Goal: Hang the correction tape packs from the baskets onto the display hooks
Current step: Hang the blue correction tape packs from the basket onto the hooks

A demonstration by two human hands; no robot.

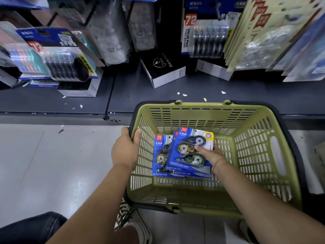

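- The right hand [213, 156] reaches into the basket. Its thumb lies on the clear blister of the top correction tape pack [186, 154], and the other fingers curl round the pack's right edge and out of sight beneath it, so it is grasping that pack.
- The left hand [125, 148] grips the basket's left rim, thumb hooked inside the wall and fingers wrapped over the outside.
- The top pack is a blue card with three tape dispensers under plastic. It sits tilted, its far end raised.
- It overlaps two more packs [161, 156] of the same kind, which lie flat on the basket floor toward the left side.
- The basket [202, 105] is olive green with slatted walls, and black handles are folded down round its rim.
- It stands on the pale tiled floor [44, 164], just in front of a low dark shelf [137, 95]. Whether it touches the shelf I cannot tell.
- On the shelf, far and left of the basket, sits a black alarm clock box [163, 69], with small paper scraps [183, 94] scattered nearby.
- Above the shelf hang blister packs marked 72, one at far left [58, 53] and one at far right [205, 37].
- At the near edge, a laced shoe [131, 219] sits by the basket's near-left corner.
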